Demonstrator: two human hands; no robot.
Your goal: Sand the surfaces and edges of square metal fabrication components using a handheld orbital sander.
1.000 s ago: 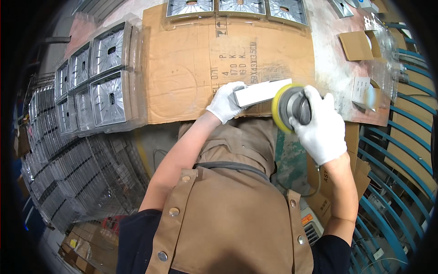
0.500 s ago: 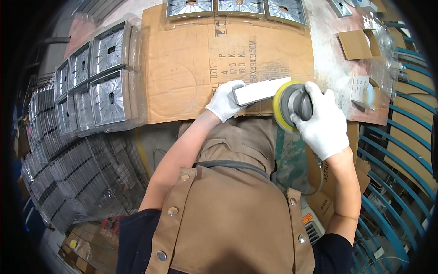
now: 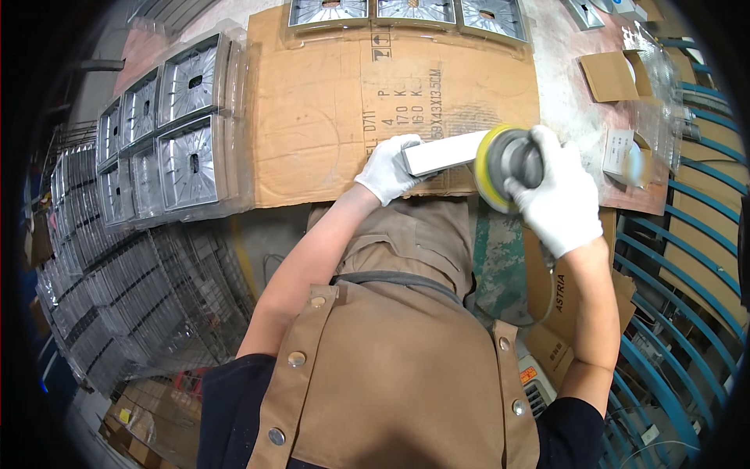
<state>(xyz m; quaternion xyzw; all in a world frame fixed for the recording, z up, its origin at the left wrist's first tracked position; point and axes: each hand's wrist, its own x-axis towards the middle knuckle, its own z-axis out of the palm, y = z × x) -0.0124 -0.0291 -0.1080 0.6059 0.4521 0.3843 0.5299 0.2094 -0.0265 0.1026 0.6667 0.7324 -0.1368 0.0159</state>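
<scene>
Both my hands wear white gloves. My left hand (image 3: pixel 390 170) is closed around the left end of a shallow metal box (image 3: pixel 445 153), tipped so that one bright, smooth side wall faces me. In my right hand (image 3: pixel 559 197) is a round orbital sander (image 3: pixel 519 161) with a dark body and a yellow-rimmed pad (image 3: pixel 492 167). The pad stands upright against the right end of the box and hides it; whether it presses on the wall I cannot tell. A thin cord or hose hangs below my right wrist.
Flattened cardboard (image 3: pixel 312 102) covers the table. Square metal boxes in clear plastic trays (image 3: pixel 187 164) sit at the left, and more (image 3: pixel 414 11) line the far edge. Small open cartons (image 3: pixel 605 78) stand at the right, beside a teal rail frame (image 3: pixel 664 285). Stacked plastic trays (image 3: pixel 109 305) fill the lower left.
The sander and my right hand have shifted slightly right and up. My left hand and the box have moved a little to the right too. Both grips stay the same.
</scene>
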